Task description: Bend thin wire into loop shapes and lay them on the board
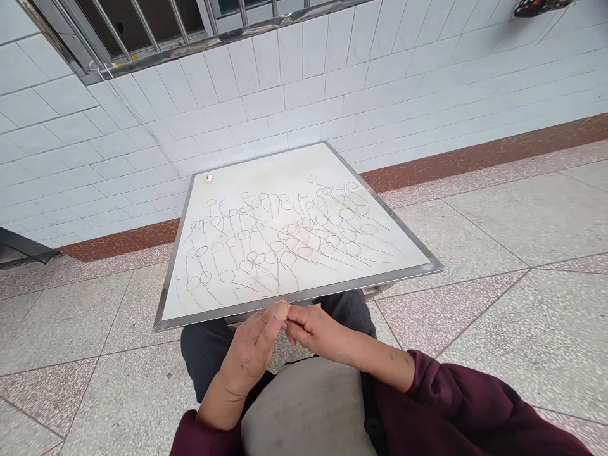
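Observation:
My left hand (251, 345) and my right hand (313, 328) meet just in front of the table's near edge, fingertips pinched close together. Between them is a thin wire (268, 300), of which a small curved part shows against the metal edging; the rest is hidden by my fingers. A tan covering, perhaps tape, wraps the left thumb tip (281, 310). Spread over the white tabletop (266, 168) lie many thin dark wire pieces (351, 247), each bent into a round loop with a long tail. Several of them overlap.
A small white and red item (209, 179) sits at the table's far left corner. Behind stands a white tiled wall (304, 95) with a barred window (180, 25). A grey cushion or cloth (308, 405) covers my lap, above a speckled stone floor (475, 297).

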`<state>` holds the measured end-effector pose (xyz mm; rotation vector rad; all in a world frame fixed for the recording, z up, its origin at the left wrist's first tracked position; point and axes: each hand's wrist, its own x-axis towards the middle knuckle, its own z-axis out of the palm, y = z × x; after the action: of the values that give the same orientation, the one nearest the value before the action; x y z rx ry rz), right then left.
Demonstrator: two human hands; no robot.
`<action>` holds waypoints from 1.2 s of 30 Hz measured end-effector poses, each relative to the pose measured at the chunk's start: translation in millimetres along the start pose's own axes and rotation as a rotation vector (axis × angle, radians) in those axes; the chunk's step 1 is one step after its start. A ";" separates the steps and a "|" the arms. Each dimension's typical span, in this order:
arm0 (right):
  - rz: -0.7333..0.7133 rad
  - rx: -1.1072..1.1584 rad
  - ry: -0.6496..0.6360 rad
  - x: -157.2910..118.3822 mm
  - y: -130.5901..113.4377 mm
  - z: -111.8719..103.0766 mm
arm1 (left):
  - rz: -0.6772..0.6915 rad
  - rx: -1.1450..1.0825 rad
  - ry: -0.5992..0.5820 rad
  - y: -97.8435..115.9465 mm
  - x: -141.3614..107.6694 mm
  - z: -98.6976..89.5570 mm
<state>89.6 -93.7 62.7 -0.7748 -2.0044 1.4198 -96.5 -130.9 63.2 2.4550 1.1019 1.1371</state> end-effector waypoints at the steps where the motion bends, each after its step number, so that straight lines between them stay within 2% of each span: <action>1: 0.001 -0.010 0.000 0.1 -0.9 -1.1 | 0.031 0.037 -0.037 0.9 1.8 -1.8; 5: 0.034 0.011 -0.019 -0.5 -4.4 -5.8 | 0.099 0.138 -0.166 5.9 12.4 -8.3; 9: 0.094 0.077 -0.054 -1.2 -6.4 -8.8 | 0.181 0.228 -0.200 6.5 19.3 -10.4; 14: 0.171 0.172 -0.050 0.5 -6.2 -9.2 | 0.137 0.247 -0.146 4.4 23.3 -9.2; 19: 0.220 0.236 -0.040 1.3 -5.7 -9.4 | 0.130 0.193 -0.228 4.3 27.7 -11.4; 23: 0.225 0.308 -0.032 1.4 -4.4 -9.9 | 0.137 0.227 -0.181 3.9 28.3 -9.2; 31: 0.227 0.404 -0.028 2.2 0.4 -10.3 | 0.081 0.557 -0.099 11.7 31.1 -11.5; 36: 0.234 0.453 -0.053 1.8 0.5 -12.2 | 0.127 0.427 -0.180 6.4 32.6 -15.7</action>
<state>97.3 -84.5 65.8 -0.7866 -1.5707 1.9552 -90.8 -113.9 95.2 2.9188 1.2537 0.7480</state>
